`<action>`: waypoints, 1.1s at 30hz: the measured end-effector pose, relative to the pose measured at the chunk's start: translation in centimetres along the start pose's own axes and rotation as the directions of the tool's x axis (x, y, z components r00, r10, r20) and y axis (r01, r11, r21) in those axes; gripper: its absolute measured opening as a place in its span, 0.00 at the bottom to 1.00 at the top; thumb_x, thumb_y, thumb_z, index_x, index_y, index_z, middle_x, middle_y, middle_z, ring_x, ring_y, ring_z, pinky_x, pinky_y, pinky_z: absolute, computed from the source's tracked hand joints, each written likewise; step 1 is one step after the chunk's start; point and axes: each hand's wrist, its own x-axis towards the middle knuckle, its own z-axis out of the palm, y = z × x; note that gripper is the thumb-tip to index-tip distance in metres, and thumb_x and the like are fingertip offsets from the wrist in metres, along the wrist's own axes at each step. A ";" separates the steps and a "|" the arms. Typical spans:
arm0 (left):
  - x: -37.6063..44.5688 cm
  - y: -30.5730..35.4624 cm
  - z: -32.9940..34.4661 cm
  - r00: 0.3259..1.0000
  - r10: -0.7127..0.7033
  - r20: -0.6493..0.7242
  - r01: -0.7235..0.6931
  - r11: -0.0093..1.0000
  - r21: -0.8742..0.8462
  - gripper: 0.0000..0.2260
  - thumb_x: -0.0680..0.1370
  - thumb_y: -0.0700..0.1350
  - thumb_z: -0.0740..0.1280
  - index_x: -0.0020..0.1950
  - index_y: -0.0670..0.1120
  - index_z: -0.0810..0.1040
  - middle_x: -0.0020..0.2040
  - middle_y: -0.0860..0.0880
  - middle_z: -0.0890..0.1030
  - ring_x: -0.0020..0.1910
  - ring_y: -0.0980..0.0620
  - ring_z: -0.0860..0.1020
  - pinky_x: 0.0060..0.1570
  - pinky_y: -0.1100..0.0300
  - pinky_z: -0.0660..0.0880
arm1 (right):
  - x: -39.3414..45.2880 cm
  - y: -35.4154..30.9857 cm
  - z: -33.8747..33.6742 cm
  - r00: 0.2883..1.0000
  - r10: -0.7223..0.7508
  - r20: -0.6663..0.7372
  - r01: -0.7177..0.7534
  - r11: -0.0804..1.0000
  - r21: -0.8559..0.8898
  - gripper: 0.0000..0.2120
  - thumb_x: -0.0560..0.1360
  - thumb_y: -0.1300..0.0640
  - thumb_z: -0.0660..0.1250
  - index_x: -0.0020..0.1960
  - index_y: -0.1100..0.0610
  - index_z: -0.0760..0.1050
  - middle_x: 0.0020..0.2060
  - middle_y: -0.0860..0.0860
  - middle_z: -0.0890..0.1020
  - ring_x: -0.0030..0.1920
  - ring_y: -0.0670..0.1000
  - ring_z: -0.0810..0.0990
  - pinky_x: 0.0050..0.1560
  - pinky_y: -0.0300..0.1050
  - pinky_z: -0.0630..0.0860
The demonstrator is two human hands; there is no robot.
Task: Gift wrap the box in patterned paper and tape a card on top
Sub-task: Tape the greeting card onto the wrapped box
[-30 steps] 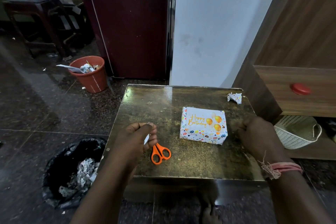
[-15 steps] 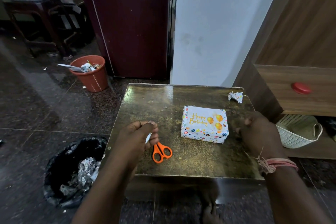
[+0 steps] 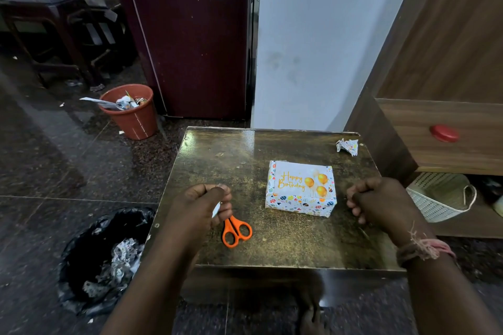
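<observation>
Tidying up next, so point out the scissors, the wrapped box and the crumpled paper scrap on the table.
scissors (image 3: pixel 236 230), head view, on the orange handles.
wrapped box (image 3: pixel 301 187), head view, on the birthday card on its top.
crumpled paper scrap (image 3: pixel 347 146), head view, on its middle.

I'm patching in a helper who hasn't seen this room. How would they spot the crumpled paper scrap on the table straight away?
Start at the dark, glossy table in front of the white wall. Go to its far right corner, beside the wooden cabinet with the red knob. The paper scrap lies there, well behind the wrapped box: a small crushed wad, not a neat block.
</observation>
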 end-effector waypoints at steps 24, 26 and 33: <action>0.1 -0.2 0.1 1.000 -0.009 -0.006 0.009 1.000 0.016 0.07 0.81 0.39 0.69 0.53 0.35 0.81 0.49 0.39 0.85 0.47 0.46 0.83 0.53 0.52 0.83 | 0.2 0.5 -0.5 0.997 0.036 -0.067 -0.018 0.969 0.248 0.10 0.82 0.74 0.54 0.52 0.70 0.74 0.37 0.62 0.75 0.34 0.56 0.75 0.24 0.36 0.78; 0.1 -0.2 0.1 1.000 -0.009 -0.003 0.009 1.000 0.024 0.07 0.81 0.40 0.69 0.52 0.36 0.82 0.49 0.39 0.86 0.48 0.46 0.83 0.53 0.51 0.82 | 0.2 0.3 -0.5 0.998 0.047 -0.051 -0.028 0.945 0.325 0.09 0.83 0.71 0.56 0.53 0.70 0.75 0.41 0.64 0.77 0.36 0.56 0.77 0.25 0.35 0.79; -0.3 0.0 0.3 1.000 -0.005 0.005 0.005 1.000 0.026 0.05 0.81 0.38 0.68 0.49 0.38 0.82 0.47 0.40 0.85 0.47 0.46 0.83 0.50 0.54 0.82 | 1.2 1.0 -0.8 0.999 0.037 -0.032 -0.020 0.911 0.412 0.14 0.81 0.57 0.69 0.44 0.68 0.77 0.38 0.65 0.82 0.36 0.59 0.82 0.32 0.43 0.83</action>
